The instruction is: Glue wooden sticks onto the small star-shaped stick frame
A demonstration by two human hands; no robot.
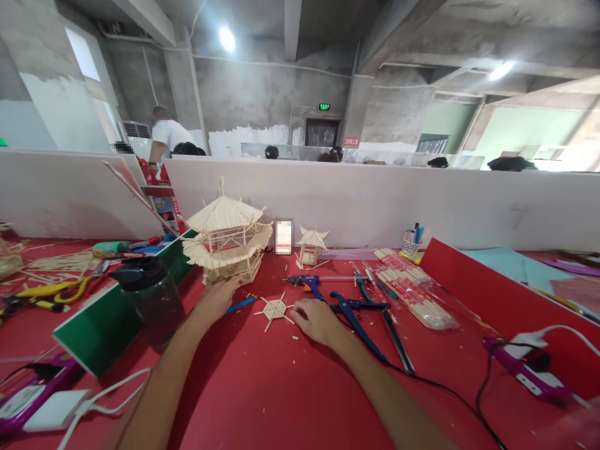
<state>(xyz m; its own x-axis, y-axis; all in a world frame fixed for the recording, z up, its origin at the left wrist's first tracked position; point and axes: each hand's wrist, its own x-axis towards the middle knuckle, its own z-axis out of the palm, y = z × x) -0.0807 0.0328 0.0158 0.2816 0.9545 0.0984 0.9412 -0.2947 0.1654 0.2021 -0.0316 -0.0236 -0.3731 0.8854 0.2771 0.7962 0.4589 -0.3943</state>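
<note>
A two-tiered pagoda model [225, 215] made of thin wooden sticks stands at the back left. My left hand [222, 296] is at its base, fingers stretched out along the near edge; whether they touch it I cannot tell. A flat hexagonal stick frame [275, 309] with spokes poking outward lies on the red table between my hands. Just to its right rests my right hand [319, 320], fingers loosely bent, with nothing visible in them. A blue glue gun [312, 285] lies beyond that hand, and a blue-handled cutter [354, 312] lies to its right.
A smaller stick pavilion [311, 245] stands near the white partition [375, 203]. Bagged sticks [417, 294] lie to the right. On the left are a dark water bottle [150, 306], a green board [105, 325] and yellow-handled pliers [51, 290]. A black cable [435, 381] crosses the right side.
</note>
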